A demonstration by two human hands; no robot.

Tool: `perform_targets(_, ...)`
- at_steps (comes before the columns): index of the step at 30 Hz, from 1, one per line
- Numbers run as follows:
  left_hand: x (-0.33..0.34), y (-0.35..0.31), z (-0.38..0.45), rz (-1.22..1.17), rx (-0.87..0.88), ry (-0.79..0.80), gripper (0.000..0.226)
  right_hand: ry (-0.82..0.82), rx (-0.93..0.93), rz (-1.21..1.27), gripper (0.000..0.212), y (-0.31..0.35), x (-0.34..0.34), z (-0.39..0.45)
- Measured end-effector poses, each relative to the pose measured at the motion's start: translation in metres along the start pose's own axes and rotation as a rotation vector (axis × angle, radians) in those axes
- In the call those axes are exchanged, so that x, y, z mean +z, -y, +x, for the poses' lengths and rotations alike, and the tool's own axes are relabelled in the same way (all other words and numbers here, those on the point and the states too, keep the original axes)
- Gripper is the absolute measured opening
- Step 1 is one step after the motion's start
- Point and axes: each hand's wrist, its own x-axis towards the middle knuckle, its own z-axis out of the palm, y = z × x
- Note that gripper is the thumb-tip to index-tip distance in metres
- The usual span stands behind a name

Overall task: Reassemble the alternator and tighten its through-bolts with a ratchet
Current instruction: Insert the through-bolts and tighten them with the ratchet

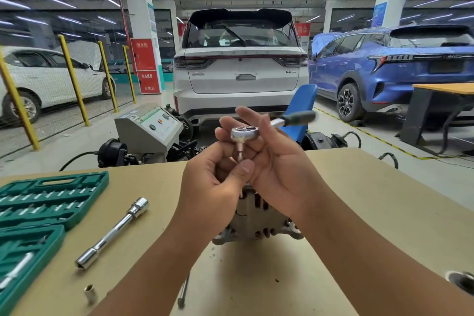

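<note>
Both hands are raised above the table's middle. My right hand (277,161) holds the chrome head of a ratchet (243,133), whose dark handle sticks out to the right. My left hand (215,179) pinches the small socket or bit under the ratchet head between thumb and fingers. Below my hands the grey alternator (256,218) sits on the tan table (359,200), partly hidden by my wrists.
A green socket-set case (43,202) lies open at the left. A long chrome extension with a socket (112,233) lies beside it, and a small loose socket (90,294) sits near the front. A thin rod (184,290) shows under my left forearm. A metal part (461,281) is at the right edge.
</note>
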Motion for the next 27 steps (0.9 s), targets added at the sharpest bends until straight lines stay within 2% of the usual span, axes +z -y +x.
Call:
perform_targets(3, 0.0013, 0.0000, -0.0008, 0.009, 0.014, -0.005, 0.024, -0.042, 0.012, -0.004, 0.032, 0.0013, -0.0002, 0.0011)
perform_targets(6, 0.0015, -0.0027, -0.0004, -0.007, 0.009, -0.020, 0.031, 0.093, -0.044, -0.062, 0.028, 0.0022, -0.0001, -0.0032)
perform_targets(8, 0.0014, -0.0042, -0.0005, 0.003, 0.018, -0.028, 0.031, 0.124, -0.050, -0.076, 0.028, 0.0020, -0.0005, -0.0048)
perform_targets(14, 0.0002, -0.0044, -0.0016, 0.039, -0.005, 0.007, 0.015, -0.029, -0.001, 0.027, 0.032, 0.0008, -0.0015, 0.0015)
perform_targets(19, 0.0008, -0.0054, -0.0002, 0.035, 0.010, 0.019, 0.018, 0.104, -0.066, -0.044, 0.024, 0.0020, -0.0021, -0.0042)
perform_targets(24, 0.0014, -0.0028, 0.0012, 0.052, 0.000, 0.024, 0.016, -0.029, 0.019, 0.047, 0.038, 0.0014, -0.0034, 0.0015)
perform_targets(27, 0.0002, -0.0023, 0.0009, 0.006, -0.012, 0.015, 0.019, 0.022, -0.014, -0.011, 0.027, 0.0021, -0.0032, -0.0006)
